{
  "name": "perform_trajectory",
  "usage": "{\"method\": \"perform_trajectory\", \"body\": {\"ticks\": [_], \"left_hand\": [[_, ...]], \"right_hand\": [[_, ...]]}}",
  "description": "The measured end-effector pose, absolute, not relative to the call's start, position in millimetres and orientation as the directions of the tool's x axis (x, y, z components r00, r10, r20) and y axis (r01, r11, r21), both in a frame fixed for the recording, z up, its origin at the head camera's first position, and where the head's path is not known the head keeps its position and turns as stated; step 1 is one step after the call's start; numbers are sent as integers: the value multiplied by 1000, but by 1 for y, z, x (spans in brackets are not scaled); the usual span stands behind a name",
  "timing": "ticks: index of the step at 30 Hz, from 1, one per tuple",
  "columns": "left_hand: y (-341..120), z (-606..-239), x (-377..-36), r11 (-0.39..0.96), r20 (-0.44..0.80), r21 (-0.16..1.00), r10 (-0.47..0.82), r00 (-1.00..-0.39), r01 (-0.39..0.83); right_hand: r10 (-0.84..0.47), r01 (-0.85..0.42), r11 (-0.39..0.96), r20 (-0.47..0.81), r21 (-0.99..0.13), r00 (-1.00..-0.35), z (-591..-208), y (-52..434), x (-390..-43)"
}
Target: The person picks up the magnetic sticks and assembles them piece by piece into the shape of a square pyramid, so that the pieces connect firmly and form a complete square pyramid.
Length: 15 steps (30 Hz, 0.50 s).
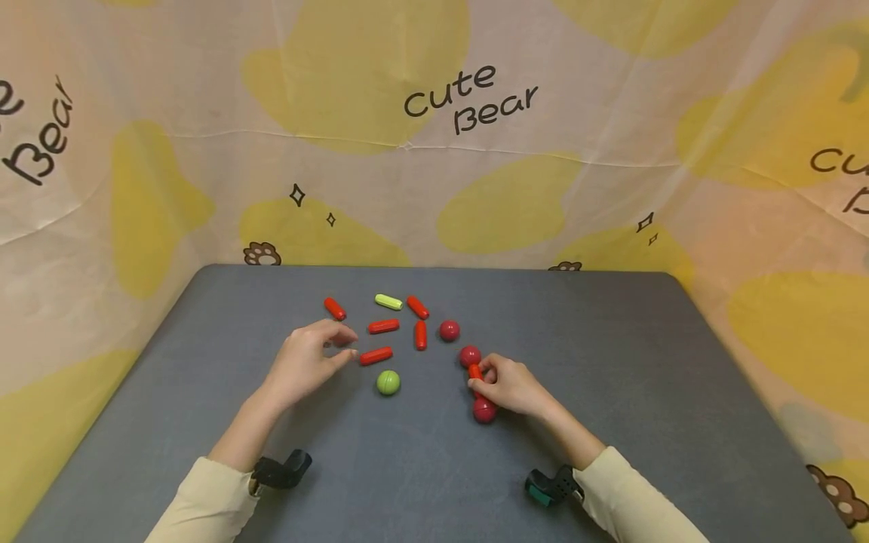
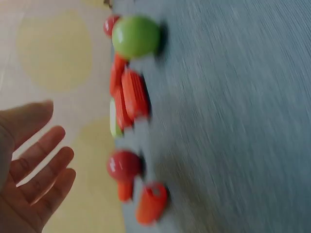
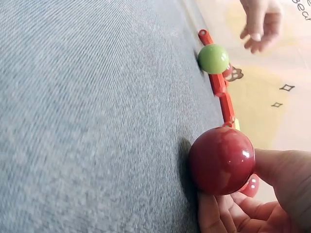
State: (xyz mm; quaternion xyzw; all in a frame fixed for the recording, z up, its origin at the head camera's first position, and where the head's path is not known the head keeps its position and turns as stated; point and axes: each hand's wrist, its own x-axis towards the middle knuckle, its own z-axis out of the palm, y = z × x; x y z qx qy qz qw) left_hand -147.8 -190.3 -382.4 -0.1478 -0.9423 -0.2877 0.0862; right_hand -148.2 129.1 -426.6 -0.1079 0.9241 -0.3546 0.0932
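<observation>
My right hand (image 1: 511,383) pinches a short red rod (image 1: 474,372) between thumb and fingers. At the rod's far end sits a red ball (image 1: 470,356), and a second red ball (image 1: 484,410) is at its near end. In the right wrist view that nearer ball (image 3: 222,161) looms large in front of the thumb and hides the rod. My left hand (image 1: 308,360) hovers with nothing in its grasp, fingers loosely bent and spread. Its fingertips are close to another red rod (image 1: 376,356), and a green ball (image 1: 388,382) lies just nearer to me.
Several more red rods, such as one (image 1: 384,326) in the middle, are scattered on the grey table (image 1: 597,324). Among them are a light green rod (image 1: 389,302) and a loose red ball (image 1: 449,330). A printed cloth (image 1: 380,181) stands behind the table.
</observation>
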Motion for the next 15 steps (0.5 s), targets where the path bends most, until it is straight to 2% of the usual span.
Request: {"method": "perform_trajectory", "body": {"ticks": [7,15], "left_hand": [[-231,-398,-152,767,216,571,204,-955,293],[-254,-416,-157,748,179,573,285,-942,335]], "right_hand": [[-247,-115,732,-103,-671,-964,-427,136,-149],[-247,-105,733,-119,-672,-962,-428,140,-150]]}}
